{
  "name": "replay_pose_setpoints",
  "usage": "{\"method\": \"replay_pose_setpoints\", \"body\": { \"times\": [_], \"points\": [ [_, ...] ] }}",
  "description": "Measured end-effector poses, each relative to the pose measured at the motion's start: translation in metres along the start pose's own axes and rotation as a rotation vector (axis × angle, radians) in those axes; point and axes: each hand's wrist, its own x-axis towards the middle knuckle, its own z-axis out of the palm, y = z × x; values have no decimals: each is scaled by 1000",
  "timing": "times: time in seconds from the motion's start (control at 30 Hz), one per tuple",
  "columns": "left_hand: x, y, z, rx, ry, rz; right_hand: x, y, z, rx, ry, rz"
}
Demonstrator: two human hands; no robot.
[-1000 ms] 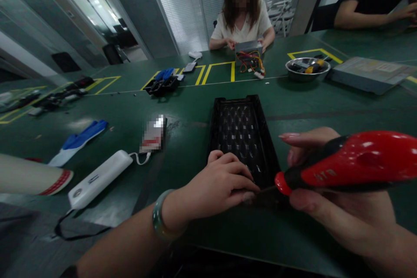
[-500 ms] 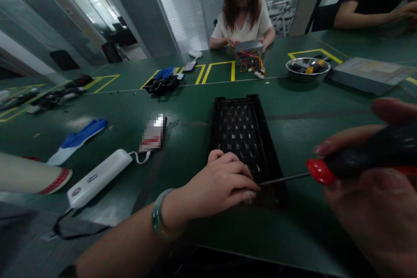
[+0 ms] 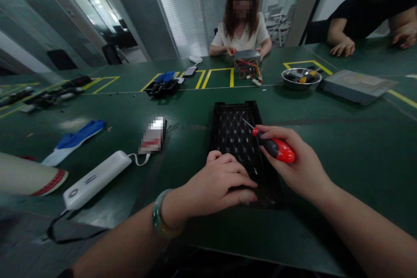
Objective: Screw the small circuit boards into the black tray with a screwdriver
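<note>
A black plastic panel with raised edges and a woven-looking pattern lies lengthwise on the green table in front of me. Across its near left part rests my left hand, fingers bent and pressed on the panel, holding it. A green bangle circles that wrist. My right hand is closed around a red and black screwdriver above the panel's right edge. The thin metal shaft points up and left over the pattern; I cannot tell whether its tip touches.
On the left lie a white power bank cabled to a phone, a blue and white glove and a pale cylinder. Farther off are a metal bowl of tools, a grey metal box and two people.
My right hand and the screwdriver have moved left and away from me, from the near right to over the panel. My left hand has stayed in place.
</note>
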Motion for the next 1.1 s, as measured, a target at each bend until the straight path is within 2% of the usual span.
{"method": "replay_pose_setpoints", "body": {
  "times": [0.13,0.27,0.37,0.4,0.53,0.63,0.7,0.8,0.9,1.0,1.1],
  "points": [
    [-2,-1,-9,-36,70,-9,6,9,2,-243,-265,17],
    [-2,-14,-17,-14,228,-90,10,13,5,-374,-391,-1],
    [-1,-38,-24,75,388,-310,14,17,8,-442,-466,-36],
    [-2,-48,-26,104,427,-414,15,17,9,-463,-487,-44],
    [-12,-94,-39,175,594,-654,19,16,9,-531,-550,-44],
    [-23,-121,-46,200,682,-820,18,10,8,-591,-519,17],
    [-30,-134,-47,192,705,-901,17,9,6,-659,-404,122],
    [-35,-146,-46,152,697,-977,17,15,5,-745,-254,362],
    [-38,-153,-46,112,662,-1014,19,25,6,-731,-319,539],
    [-38,-155,-46,85,619,-1016,22,28,8,-696,-394,590],
    [-38,-156,-46,92,608,-1028,19,26,-1,-694,-388,608]
  ]
}}
